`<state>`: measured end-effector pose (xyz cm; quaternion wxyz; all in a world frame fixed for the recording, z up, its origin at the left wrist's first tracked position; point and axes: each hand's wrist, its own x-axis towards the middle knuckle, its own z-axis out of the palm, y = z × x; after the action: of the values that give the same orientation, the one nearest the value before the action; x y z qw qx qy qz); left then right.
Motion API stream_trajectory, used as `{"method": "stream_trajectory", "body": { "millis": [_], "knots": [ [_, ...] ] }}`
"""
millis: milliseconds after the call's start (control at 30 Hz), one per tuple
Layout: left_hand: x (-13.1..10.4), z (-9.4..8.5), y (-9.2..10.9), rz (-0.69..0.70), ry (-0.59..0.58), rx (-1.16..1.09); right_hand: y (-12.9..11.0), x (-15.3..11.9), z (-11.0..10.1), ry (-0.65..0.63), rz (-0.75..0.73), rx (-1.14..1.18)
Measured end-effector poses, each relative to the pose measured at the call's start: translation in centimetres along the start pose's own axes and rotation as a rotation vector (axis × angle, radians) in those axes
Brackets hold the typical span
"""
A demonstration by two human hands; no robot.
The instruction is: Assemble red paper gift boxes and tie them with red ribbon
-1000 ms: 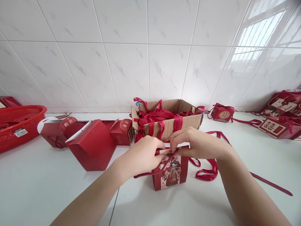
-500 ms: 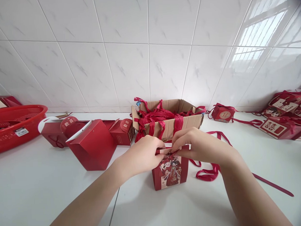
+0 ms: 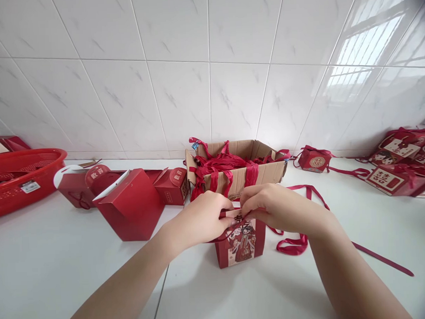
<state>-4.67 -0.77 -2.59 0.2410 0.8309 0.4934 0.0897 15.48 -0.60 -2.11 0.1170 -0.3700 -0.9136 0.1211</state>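
A red gift box (image 3: 242,247) with a cartoon figure in traditional dress on its front stands upright on the white counter. At its top left edge my left hand (image 3: 207,218) is closed, its fingertips pinching the box top. My right hand (image 3: 270,205) is closed at the top right, fingertips pinching a thin red ribbon. That ribbon (image 3: 232,232) slants across the upper front of the box, and its end passes out left beneath my left hand. Both hands partly hide the box top.
Behind the gift box, a cardboard carton (image 3: 268,173) holds a heap of red ribbons (image 3: 226,161). Loose ribbon (image 3: 294,246) lies to the right. Left are an open red box (image 3: 132,209), smaller boxes and a red plastic basket (image 3: 42,184). Finished-looking boxes (image 3: 390,179) sit far right.
A stretch of red ribbon now shows slanting across the box's upper front and out to the left under my left hand. My right hand has shifted slightly left and down.
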Motion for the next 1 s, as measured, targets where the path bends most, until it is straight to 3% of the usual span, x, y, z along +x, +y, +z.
{"method": "stream_trajectory", "body": {
  "millis": [333,633,767,1000],
  "knots": [
    [0.2,0.2,-0.5,0.008,0.037,-0.048,1.2,1.0,0.1,0.105,-0.020,0.044],
    [0.2,0.3,0.0,-0.027,0.078,-0.074,2.2,1.1,0.0,0.073,-0.082,0.216],
    [0.5,0.9,-0.3,0.014,0.097,-0.071,2.8,0.2,1.8,0.247,-0.105,0.177],
    [1.9,2.8,0.3,0.133,0.178,-0.049,4.3,-2.6,7.5,0.778,-0.066,0.218]
  ]
}}
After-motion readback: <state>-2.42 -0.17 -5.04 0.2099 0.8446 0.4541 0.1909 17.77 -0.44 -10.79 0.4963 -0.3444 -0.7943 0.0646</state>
